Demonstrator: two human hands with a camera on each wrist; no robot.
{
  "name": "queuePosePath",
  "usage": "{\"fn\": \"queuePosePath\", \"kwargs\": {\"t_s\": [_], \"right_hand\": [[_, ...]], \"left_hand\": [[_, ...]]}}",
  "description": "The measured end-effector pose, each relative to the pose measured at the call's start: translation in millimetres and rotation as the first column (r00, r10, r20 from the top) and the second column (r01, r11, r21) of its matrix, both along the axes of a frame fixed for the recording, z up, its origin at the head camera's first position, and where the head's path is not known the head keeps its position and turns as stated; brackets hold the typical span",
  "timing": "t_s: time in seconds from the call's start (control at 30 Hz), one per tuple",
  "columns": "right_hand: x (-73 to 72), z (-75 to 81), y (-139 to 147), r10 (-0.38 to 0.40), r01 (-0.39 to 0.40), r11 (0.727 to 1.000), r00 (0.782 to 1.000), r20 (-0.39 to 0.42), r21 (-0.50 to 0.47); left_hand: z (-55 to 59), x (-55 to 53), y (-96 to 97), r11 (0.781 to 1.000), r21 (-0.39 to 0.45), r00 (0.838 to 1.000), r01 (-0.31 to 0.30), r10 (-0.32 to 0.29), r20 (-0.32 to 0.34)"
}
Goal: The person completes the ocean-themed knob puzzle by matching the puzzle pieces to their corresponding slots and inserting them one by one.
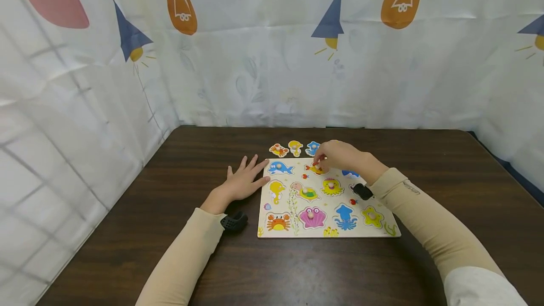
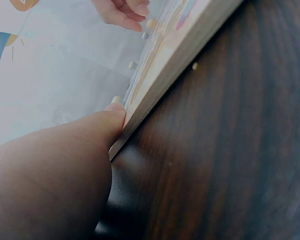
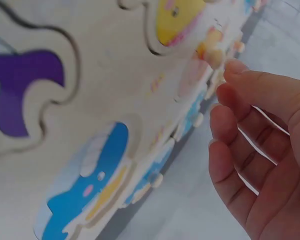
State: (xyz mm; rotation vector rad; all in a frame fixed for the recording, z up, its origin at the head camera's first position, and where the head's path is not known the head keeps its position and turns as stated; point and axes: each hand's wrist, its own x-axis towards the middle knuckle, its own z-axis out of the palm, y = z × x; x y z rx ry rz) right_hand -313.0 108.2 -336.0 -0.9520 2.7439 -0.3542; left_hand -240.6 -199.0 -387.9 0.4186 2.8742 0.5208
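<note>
On a pale wooden peg puzzle board point(image 1: 314, 230) of sea animals, my right hand point(image 1: 336, 156) reaches to the orange-and-yellow fish piece point(image 1: 314, 168) in the back row. In the right wrist view its fingers are loosely curved, with the thumb tip right beside the fish's round knob point(image 3: 216, 58) and nothing seen between thumb and fingers. My left hand point(image 1: 242, 181) lies with fingers spread at the board's left edge. Its thumb touches the edge near the whale piece point(image 1: 279, 168), as the left wrist view shows. Beyond the board sit loose crab point(image 1: 278, 150), seahorse point(image 1: 295, 148) and blue point(image 1: 312, 148) pieces.
Other pictured places on the board include a turtle point(image 1: 305, 192), an octopus point(image 1: 331, 187), a pink shell point(image 1: 312, 217), a squid point(image 1: 345, 216) and a starfish point(image 1: 372, 216). The dark wooden table point(image 1: 340, 273) ends at a patterned curtain point(image 1: 272, 84).
</note>
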Motion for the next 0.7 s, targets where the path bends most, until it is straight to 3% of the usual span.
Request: {"fn": "queuePosePath", "kwargs": {"t_s": [0.17,0.4,0.53,0.7], "right_hand": [[-5.1,9.2,14.9,-0.027,0.02,0.989,0.999,-0.042,-0.148],[-21.8,10.7,34.5,-0.133,0.145,0.929,0.989,0.058,-0.34],[-33.8,2.9,39.4,-0.157,0.205,0.903,0.975,0.156,-0.377],[-46.7,-7.1,43.2,-0.216,0.306,0.889,0.936,0.279,-0.34]], "left_hand": [[1.8,0.3,0.2,1.0,0.004,1.0,0.002,-0.002,0.006],[4.5,-1.2,-0.8,1.0,-0.002,1.0,0.006,-0.006,0.0],[3.0,-0.4,-2.1,1.0,-0.004,1.0,0.005,-0.005,-0.009],[0.1,0.4,-1.1,1.0,0.003,1.0,0.006,-0.006,-0.009]]}}
